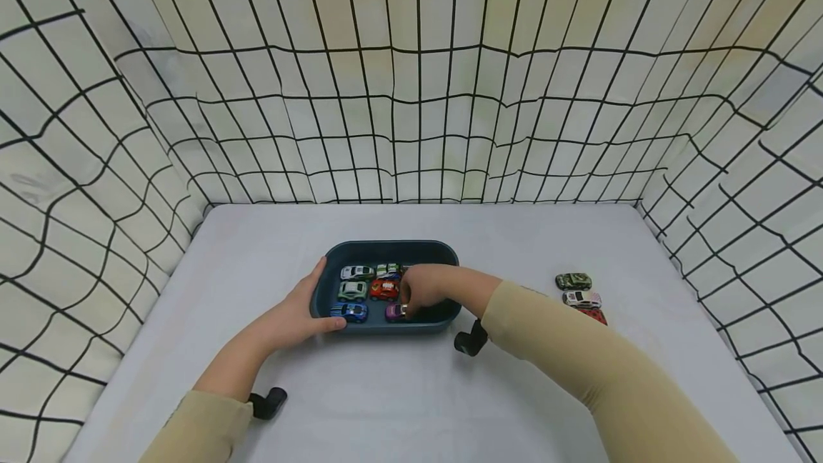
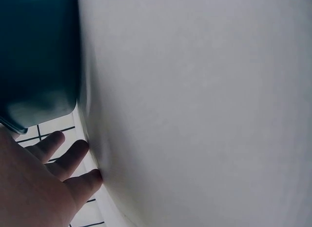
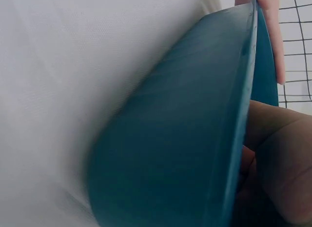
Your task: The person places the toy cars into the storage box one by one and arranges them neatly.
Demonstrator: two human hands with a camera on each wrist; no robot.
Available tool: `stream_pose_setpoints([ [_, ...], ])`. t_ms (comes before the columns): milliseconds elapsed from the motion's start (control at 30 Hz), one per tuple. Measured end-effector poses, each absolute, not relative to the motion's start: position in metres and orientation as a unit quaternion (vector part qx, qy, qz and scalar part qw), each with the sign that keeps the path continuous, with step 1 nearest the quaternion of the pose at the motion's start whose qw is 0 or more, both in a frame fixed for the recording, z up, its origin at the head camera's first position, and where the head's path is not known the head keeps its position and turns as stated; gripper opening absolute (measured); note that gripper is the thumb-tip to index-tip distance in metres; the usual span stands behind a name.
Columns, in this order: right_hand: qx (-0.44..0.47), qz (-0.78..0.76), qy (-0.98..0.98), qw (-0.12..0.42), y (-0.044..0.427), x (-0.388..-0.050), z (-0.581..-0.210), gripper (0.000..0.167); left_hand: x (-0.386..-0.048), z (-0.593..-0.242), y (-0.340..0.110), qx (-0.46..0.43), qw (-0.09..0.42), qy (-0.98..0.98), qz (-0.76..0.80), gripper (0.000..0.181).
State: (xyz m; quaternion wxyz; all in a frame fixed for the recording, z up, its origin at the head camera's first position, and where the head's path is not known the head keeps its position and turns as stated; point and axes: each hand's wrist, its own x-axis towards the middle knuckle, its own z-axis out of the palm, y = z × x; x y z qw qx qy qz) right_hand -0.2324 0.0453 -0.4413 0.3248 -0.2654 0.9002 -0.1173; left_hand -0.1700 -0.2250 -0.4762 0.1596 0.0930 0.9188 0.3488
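Note:
A dark teal plastic tray (image 1: 386,329) stands on the white cloth with several toy cars inside. My left hand (image 1: 298,314) rests at its left end, thumb across the front rim and fingers extended along the far-left side. Three fingers stick out past the tray wall in the left wrist view. Reaching in from the right, my right hand (image 1: 426,286) pinches a purple toy car (image 1: 394,312) low in the front row. Nearby in the tray are a blue car (image 1: 349,312), a red car (image 1: 384,289), a pale green car (image 1: 352,291) and a white car (image 1: 356,273). The right fingertips are partly hidden.
Outside the tray to the right lie a camouflage green car (image 1: 574,281), a white car (image 1: 581,299) and a red car (image 1: 593,315), partly covered by my right sleeve (image 1: 579,349). Black wire mesh (image 1: 418,98) walls rise behind and on both sides of the table (image 1: 386,399).

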Motion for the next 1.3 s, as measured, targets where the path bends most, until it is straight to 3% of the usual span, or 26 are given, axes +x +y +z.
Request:
stream_pose_setpoints([
  [700,-0.274,-0.136,0.909,0.284,0.052,-0.230,-0.444,0.012,-0.170,-0.474,-0.225,0.092,0.163,0.920,0.344,0.124],
  [1300,-0.247,-0.212,0.902,0.285,0.048,-0.224,-0.452,0.012,-0.170,-0.476,-0.225,0.091,0.162,0.920,0.345,0.123],
])
